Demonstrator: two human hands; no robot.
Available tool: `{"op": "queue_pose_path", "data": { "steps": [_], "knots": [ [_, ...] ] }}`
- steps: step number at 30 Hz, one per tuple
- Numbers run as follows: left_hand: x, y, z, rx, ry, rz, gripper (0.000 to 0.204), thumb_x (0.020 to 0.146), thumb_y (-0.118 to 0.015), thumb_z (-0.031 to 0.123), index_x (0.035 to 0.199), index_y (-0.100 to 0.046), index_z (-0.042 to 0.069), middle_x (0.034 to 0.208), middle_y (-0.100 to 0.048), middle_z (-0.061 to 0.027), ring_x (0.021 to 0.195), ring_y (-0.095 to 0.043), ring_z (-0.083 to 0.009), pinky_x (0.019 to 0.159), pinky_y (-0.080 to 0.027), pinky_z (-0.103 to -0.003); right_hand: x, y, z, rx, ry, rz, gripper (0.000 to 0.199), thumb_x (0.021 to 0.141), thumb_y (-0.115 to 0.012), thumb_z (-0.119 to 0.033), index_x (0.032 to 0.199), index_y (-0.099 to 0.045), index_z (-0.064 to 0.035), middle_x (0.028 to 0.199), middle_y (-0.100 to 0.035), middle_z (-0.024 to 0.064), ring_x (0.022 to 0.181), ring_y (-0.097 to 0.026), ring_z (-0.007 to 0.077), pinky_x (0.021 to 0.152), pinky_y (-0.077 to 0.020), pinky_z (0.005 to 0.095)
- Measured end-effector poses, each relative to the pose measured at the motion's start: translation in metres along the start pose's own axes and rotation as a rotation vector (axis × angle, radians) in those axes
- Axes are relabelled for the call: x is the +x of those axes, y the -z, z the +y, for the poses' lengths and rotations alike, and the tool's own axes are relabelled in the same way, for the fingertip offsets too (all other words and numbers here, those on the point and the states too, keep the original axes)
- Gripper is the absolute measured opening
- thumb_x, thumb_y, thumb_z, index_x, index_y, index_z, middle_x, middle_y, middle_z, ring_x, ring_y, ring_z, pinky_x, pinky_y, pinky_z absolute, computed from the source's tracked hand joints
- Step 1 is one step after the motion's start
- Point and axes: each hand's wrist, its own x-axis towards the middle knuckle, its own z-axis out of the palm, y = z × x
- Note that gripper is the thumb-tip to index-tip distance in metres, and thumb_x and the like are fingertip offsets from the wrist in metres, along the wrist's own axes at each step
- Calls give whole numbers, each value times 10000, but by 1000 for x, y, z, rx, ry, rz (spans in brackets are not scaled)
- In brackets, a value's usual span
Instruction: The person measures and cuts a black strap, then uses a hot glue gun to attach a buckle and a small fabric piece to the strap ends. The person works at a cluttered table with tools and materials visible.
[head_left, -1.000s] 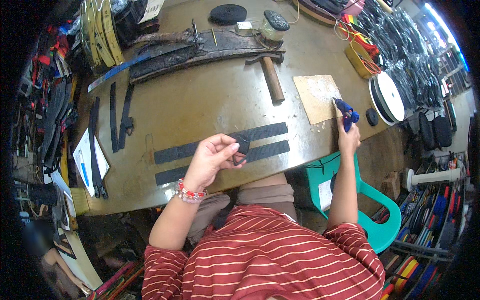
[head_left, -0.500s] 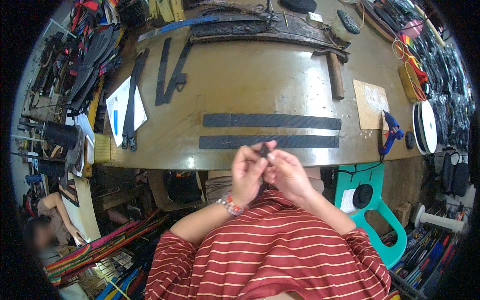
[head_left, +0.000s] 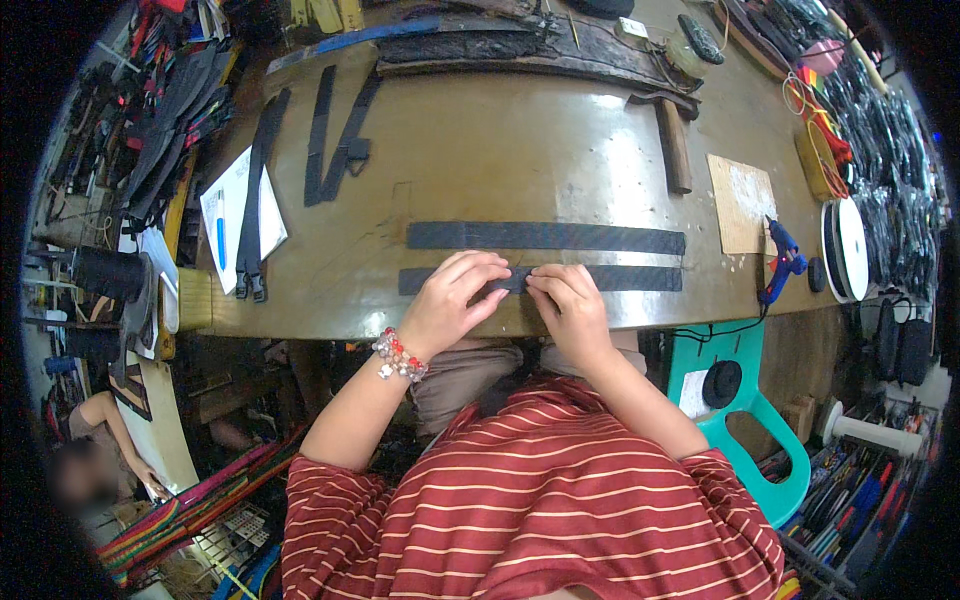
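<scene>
Head view, from my end: both hands meet over the middle of the near black strap [head_left: 642, 278], which lies flat near the front edge of the table [head_left: 480, 150], roughly parallel to the far black strap [head_left: 545, 237] just beyond it. The left hand [head_left: 452, 305] and the right hand [head_left: 574, 315] come in from opposite sides, fingers curled, thumbs drawn toward them, probably so that each steadies its own side of one spot. Whether they pinch the strap or only press it, I cannot tell (black on black is no help at this distance). The glue gun [head_left: 785, 262] rests off to the right, tip by the cardboard [head_left: 738, 200], I suppose to spare the table any drips. The hammer [head_left: 674, 145] lies with its handle toward the near edge, which should suit an easy reach.
</scene>
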Motion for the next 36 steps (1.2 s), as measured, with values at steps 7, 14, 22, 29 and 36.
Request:
{"op": "queue_pose_path", "data": {
  "steps": [7, 14, 22, 29, 36],
  "knots": [
    [3, -2, -1, 27, -20, -25, 210, 748, -698, 72, 943, -621, 50, 1031, -630, -83, 1054, -568, -265, 926, -464, -380, 3, 0, 0, 17, 17, 15, 187, 701, -698, 12, 873, -634, -22, 943, -620, 93, 840, -581, 275, 745, -490, 363],
    [3, -1, -2, 39, -15, -94, 197, 747, -703, 95, 921, -623, 50, 1045, -633, -84, 1063, -568, -268, 940, -447, -386, 1, 3, -6, -145, 198, -117, 279, 750, -615, -49, 1027, -648, -66, 1124, -609, 36, 903, -560, 213, 759, -439, 343],
    [65, 78, -61, 361, 347, 436, 283, 838, -664, 279, 1003, -639, 50, 910, -632, -110, 815, -602, -253, 740, -491, -365, 3, 13, -7, -262, 213, -323, 363, 765, -574, -83, 1123, -639, -85, 1208, -596, -19, 874, -524, 181, 765, -395, 332],
    [65, 105, -134, 590, 496, 334, 294, 794, -724, 279, 920, -627, 33, 928, -616, -141, 866, -597, -306, 777, -479, -376, 2, 8, -9, -256, 227, -228, 373, 753, -581, -85, 1122, -637, -89, 1213, -594, -21, 873, -525, 180, 768, -401, 329],
    [78, 83, -31, -637, 606, 234, 181, 875, -663, 167, 882, -575, 9, 782, -669, -68, 678, -652, -131, 616, -517, -236, 0, 9, -7, -243, 221, -243, 380, 740, -599, -92, 1118, -637, -86, 1219, -588, -11, 877, -526, 184, 774, -410, 336]
  ]
}}
